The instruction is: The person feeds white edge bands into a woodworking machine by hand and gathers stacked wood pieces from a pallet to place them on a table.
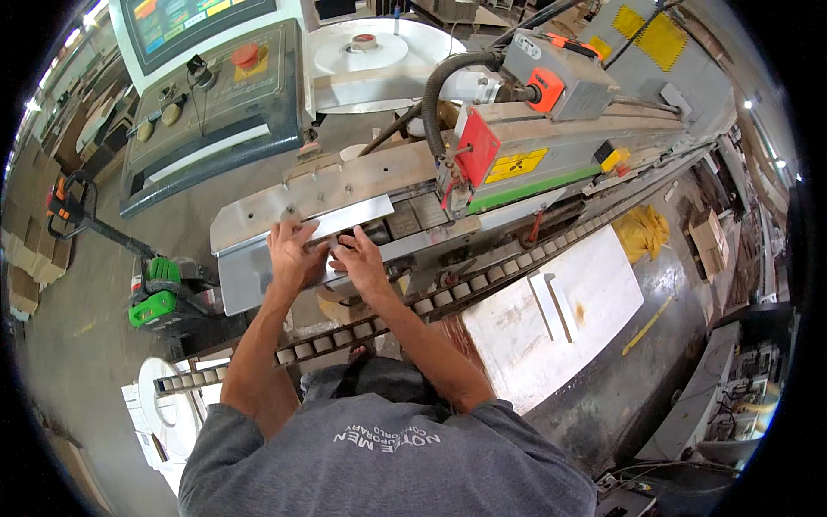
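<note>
A white strip (357, 214) is touched by the left hand (293, 252), fingers half-spread; the right hand (360, 261) is curled, both holds unclear. Contents of the right-side box (710, 241) are hidden.

A green and black pallet truck (155, 308) with an orange handle (62, 205) stands on the floor (82, 297) at left. At right, a crumpled yellow cloth (644, 233) lies near a cardboard box (709, 244).

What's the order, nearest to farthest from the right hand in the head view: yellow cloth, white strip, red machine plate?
1. White strip: just ahead of the right hand.
2. Red machine plate: ahead and to the right.
3. Yellow cloth: far right, past the white board.
</note>
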Motion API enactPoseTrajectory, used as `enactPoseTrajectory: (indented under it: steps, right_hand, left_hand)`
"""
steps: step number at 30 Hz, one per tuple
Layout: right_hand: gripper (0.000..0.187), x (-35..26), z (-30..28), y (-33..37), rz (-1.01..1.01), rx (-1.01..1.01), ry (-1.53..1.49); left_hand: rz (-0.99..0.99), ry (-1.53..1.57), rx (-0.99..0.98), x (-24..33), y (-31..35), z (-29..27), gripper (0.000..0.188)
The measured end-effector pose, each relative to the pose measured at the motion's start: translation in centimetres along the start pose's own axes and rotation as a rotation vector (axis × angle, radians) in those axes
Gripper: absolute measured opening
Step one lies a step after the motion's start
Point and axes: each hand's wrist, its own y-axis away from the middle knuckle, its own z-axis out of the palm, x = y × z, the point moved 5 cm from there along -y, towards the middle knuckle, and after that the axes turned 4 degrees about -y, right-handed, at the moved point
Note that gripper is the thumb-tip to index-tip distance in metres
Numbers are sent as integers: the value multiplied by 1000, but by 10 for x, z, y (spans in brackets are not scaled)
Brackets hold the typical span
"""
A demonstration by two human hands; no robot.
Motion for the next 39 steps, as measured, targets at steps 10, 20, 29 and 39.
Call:
enactPoseTrajectory:
  steps: [10, 20, 29, 39]
  right_hand:
    - [79, -3, 7, -10, -36, -70, 100]
    - [81, -3, 3, -12, -86, -72, 182]
    - [72, -4, 3, -12, -57, -106, 129]
    - [43, -5, -4, -17, -86, -58, 146]
  left_hand:
    - [27, 232, 136, -14, 2, -3, 33]
    - [-1, 244, 104, -7, 1, -6, 31]
    - [30, 220, 119, -4, 0, -7, 30]
    - [-1, 255, 73, -1, -5, 1, 32]
